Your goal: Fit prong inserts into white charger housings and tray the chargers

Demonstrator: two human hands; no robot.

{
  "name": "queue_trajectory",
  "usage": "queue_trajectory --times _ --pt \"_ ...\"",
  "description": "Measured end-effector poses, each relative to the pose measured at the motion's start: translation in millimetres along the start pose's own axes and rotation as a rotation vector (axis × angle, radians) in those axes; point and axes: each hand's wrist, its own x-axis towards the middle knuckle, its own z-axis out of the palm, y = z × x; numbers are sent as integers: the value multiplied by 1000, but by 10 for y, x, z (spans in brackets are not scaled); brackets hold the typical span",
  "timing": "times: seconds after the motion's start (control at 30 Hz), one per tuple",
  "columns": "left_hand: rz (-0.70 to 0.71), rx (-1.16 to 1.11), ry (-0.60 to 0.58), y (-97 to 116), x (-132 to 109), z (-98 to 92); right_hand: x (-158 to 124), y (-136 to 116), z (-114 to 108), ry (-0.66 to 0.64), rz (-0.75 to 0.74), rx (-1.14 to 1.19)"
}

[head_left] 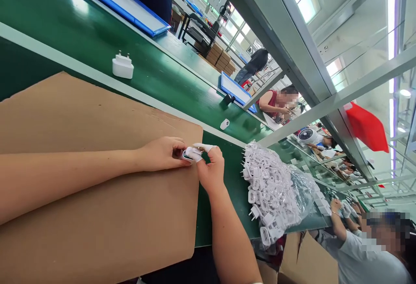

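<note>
My left hand (165,154) is closed, its thumb and fingertips pinching a small white charger housing (186,154) near the edge of a cardboard sheet (130,219). The housing's open end faces my right hand (211,165). White finger covers are on the thumb and index finger of that hand, which are closed at the housing's open end. A small part shows between those fingertips, too small to make out. To the right lies a heap of white charger housings with plug pins (269,184), partly on clear plastic bags.
On the green belt (175,89) beyond a pale rail stand a white plug charger (122,66), another white charger (224,124) and a black adapter (229,99). Blue-edged trays (238,91) line the far side. A co-worker in grey (367,249) sits at right.
</note>
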Motion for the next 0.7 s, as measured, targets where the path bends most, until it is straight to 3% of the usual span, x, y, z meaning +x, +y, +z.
queue_trajectory --times 0.17,0.4,0.7 --pt "-5 -48 -34 6 10 -18 6 -24 0 -71 -71 -336" --pt "-8 -36 -43 -14 18 -13 7 -28 15 -8 -63 -318" --pt "0 -29 -39 -19 7 -21 49 -83 -15 -89 -108 -497"
